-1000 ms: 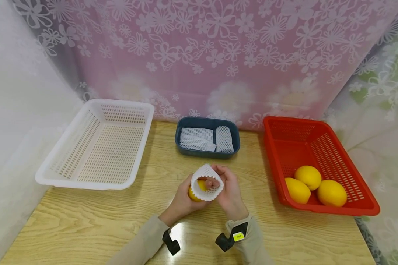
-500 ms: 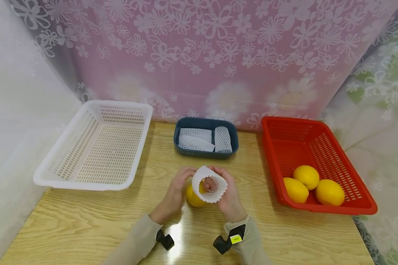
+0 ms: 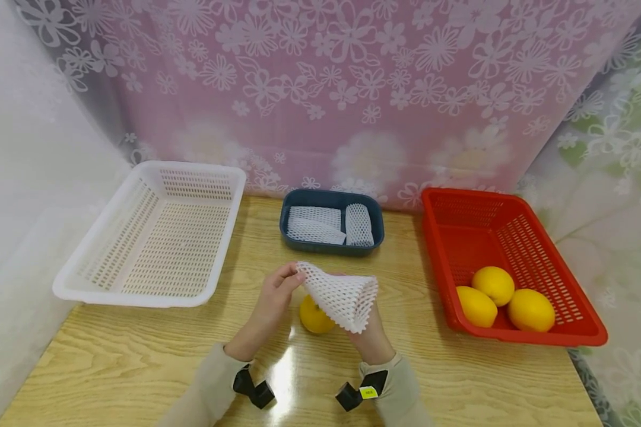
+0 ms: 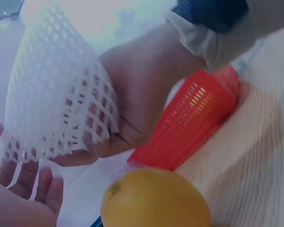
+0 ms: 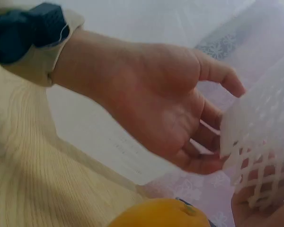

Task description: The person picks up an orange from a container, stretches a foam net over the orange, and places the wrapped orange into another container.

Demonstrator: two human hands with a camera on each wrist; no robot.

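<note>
A white foam fruit net (image 3: pixel 339 293) is stretched between the two hands, above a round yellow-orange fruit (image 3: pixel 315 315) that sits on the table. My left hand (image 3: pixel 275 296) pinches the net's narrow left end between thumb and fingers; in the right wrist view its palm (image 5: pixel 151 94) faces the camera. The right hand (image 3: pixel 371 338) holds the net from behind at its wider, open end, mostly covered by the mesh. In the left wrist view, the right hand (image 4: pixel 137 90) has curled fingers showing through the mesh. Neither hand touches the fruit (image 4: pixel 156 203).
At the back stands a dark blue tray (image 3: pixel 331 249) with several more foam nets (image 3: pixel 315 225). The white basket (image 3: pixel 139 299) on the left has a bare floor. In the red basket (image 3: pixel 513 207) on the right lie three yellow fruits (image 3: pixel 531 310).
The fruit, earlier cupped by the left hand, now stands free on the table. My left hand has shifted left to pinch the net's end, and the net has swung sideways, its opening turned right.
</note>
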